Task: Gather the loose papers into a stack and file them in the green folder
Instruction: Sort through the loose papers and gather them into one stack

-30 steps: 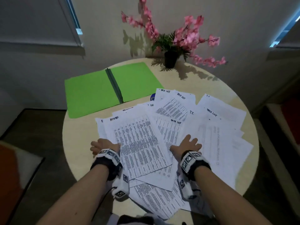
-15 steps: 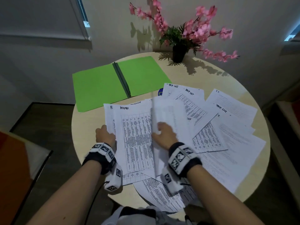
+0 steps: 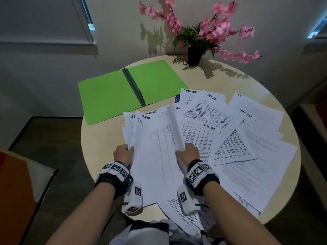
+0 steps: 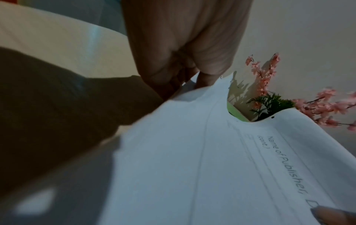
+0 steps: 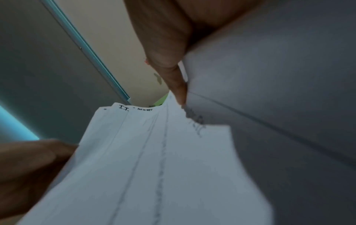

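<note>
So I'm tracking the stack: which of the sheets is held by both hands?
The "Name of Publisher" sheet, top of the near-left bundle, gripped by left hand and right hand; the rest lie flat.

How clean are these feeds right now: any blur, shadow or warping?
Head view: sharp but dim, the flower pot throws hard shadows on the wall, and the table edge bows from the wide lens. Left wrist view: papers smeared, print still legible. Right wrist view: heavy blur, dark shaded sheet at right.

I take this for an office corner: a round tabletop (image 3: 99,152) strewn with printed task lists (image 3: 208,112), a green folder (image 3: 109,96), a potted fake blossom plant (image 3: 194,52).
</note>
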